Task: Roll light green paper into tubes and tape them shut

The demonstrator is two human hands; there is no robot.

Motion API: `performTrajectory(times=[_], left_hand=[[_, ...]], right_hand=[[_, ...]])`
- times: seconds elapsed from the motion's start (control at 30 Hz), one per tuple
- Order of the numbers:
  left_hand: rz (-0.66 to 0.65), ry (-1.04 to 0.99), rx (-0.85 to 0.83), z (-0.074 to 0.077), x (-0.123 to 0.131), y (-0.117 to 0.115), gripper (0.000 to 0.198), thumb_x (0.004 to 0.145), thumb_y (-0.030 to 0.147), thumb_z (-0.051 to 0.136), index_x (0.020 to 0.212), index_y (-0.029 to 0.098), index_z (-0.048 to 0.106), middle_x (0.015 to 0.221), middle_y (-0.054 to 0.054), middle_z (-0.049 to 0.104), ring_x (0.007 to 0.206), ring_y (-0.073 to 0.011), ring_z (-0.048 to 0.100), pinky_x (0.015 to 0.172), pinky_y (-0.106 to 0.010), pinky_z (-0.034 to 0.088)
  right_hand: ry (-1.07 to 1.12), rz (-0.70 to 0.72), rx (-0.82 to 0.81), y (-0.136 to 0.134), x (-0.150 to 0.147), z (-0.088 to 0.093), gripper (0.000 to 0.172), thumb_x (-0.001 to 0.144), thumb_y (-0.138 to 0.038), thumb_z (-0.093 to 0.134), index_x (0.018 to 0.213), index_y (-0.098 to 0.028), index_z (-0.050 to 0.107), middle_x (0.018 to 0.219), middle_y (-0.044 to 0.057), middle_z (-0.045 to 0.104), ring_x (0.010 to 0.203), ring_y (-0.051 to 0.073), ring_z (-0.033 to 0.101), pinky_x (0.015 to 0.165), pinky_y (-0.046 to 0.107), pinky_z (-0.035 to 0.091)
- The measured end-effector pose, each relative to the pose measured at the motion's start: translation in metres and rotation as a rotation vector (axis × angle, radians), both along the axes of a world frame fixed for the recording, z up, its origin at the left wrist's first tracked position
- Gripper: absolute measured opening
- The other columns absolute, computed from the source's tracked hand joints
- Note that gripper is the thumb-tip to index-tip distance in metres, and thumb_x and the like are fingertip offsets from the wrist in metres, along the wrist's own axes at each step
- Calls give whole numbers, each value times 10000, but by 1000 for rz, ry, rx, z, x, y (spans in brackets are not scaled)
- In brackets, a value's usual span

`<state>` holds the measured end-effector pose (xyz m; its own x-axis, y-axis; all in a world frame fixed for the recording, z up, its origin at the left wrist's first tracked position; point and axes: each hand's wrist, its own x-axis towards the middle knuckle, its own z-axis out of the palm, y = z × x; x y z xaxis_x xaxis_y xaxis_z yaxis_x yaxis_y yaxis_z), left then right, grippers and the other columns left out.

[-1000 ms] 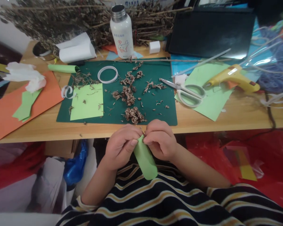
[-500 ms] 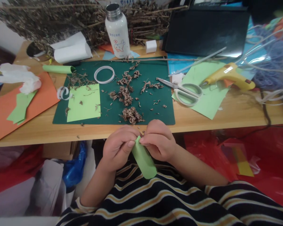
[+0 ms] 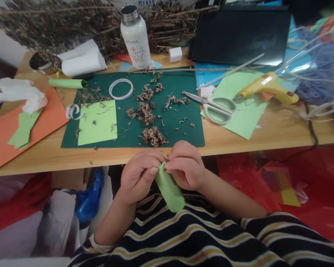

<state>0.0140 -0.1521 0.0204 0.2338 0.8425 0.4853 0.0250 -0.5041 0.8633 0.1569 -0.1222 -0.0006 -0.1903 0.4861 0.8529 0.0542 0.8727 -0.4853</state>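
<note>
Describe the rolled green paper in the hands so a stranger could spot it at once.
Find the dark green cutting mat on the wooden table. Past its near edge, in front of the striped shirt, the left hand and right hand hold the far end of the rolled green paper. It alone is held; the other green roll lies near the mat's far left corner.

A white block (image 3: 175, 55) sits between an open white bottle (image 3: 136, 42) and a black panel (image 3: 239, 37)
</note>
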Motion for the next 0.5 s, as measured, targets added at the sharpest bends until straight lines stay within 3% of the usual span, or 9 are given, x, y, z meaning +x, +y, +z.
performTrajectory(times=[0.23, 0.5], left_hand=[[35, 1, -8, -2, 1, -1, 131, 847, 168, 443, 790, 166, 561, 744, -25, 568, 739, -125, 530, 746, -297, 438], [175, -64, 26, -8, 10, -4, 130, 843, 192, 462, 776, 181, 573, 727, -17, 586, 736, -120, 543, 758, -285, 457]], right_hand=[[-5, -21, 21, 1, 0, 1, 85, 816, -126, 450, 818, -180, 517, 764, 25, 476, 683, 119, 480, 612, 271, 440], [-11, -16, 23, 1, -2, -3, 75, 825, -147, 429, 795, -184, 487, 792, 32, 474, 751, 136, 492, 667, 297, 464]])
